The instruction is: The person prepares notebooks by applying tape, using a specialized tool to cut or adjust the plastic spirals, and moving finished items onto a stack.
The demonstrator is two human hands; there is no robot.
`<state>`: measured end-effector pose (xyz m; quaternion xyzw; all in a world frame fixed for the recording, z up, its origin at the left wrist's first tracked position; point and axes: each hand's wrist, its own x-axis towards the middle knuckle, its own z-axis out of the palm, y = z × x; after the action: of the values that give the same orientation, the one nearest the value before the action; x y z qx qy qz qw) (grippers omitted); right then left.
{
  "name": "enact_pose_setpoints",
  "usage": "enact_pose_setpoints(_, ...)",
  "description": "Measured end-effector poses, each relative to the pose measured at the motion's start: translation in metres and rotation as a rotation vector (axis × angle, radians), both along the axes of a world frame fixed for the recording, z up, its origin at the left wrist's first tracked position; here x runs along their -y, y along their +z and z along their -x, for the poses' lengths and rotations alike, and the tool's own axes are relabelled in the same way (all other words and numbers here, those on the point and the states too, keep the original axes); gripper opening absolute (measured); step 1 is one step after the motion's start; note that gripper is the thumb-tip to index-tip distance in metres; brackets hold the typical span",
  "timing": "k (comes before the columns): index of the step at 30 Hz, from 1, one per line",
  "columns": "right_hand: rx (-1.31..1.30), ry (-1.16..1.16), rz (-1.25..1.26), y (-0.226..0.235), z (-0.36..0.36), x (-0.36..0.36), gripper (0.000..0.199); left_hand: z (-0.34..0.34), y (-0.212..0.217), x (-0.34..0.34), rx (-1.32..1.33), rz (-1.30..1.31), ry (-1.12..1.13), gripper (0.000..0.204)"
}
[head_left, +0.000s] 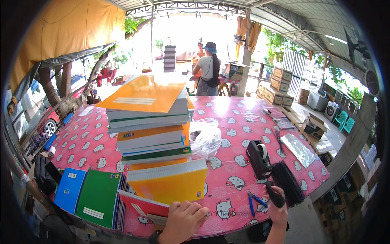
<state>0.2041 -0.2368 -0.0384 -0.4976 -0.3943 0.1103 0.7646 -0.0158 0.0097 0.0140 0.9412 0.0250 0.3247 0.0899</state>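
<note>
A red-covered paper notebook (pixel 140 202) lies at the near edge of the tabletop (pixel 219 179), which wears a pink plastic cloth printed with white cartoon cat faces. The person's left hand (pixel 185 219) is clamped on the notebook's right end, and from there a thin, dark spiral coil (pixel 229 213) runs out rightward. Well apart from it, the right hand (pixel 277 211) is closed around a black, rounded tool (pixel 276 196). The coil looks springy and slack: if the left hand slips or the pages shift out of line, it could catch, bend or pull loose. Blue-handled metal pliers (pixel 251 204) lie just beside the coil's far end, where a careless sweep might tangle the two. Directly behind the red notebook, a yellow-covered notebook (pixel 170 185) stands tilted at the foot of a tall, uneven stack of orange-, green- and white-edged notebooks (pixel 150 122); because its layers jut out at different angles, a knock from the left forearm could send it sliding. To the left, a blue notebook (pixel 70 190) and a pile of green notebooks (pixel 97 199) sit close to the table's edge, so a nudge might tip them off. Near the right hand, a bundle of loose black coils (pixel 287 183) beside a black tape dispenser (pixel 256 160) could snag a passing wrist.
</note>
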Motion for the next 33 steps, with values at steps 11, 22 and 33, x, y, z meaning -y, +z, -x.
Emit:
enact_pose_setpoints(11, 0.231, 0.659, 0.176, 0.047, 0.024, 0.022, 0.064, -0.007, -0.007, -0.005, 0.009, 0.073, 0.052, 0.008)
enact_pose_setpoints(22, 0.615, -0.243, 1.028, -0.080, 0.024, -0.080, 0.071, -0.011, -0.009, -0.003, 0.126, 0.063, 0.067, 0.011)
enact_pose_setpoints(33, 0.658, -0.396, 1.132, -0.093, 0.023, -0.094, 0.079, -0.007, -0.012, -0.008, 0.181, 0.256, -0.010, 0.010)
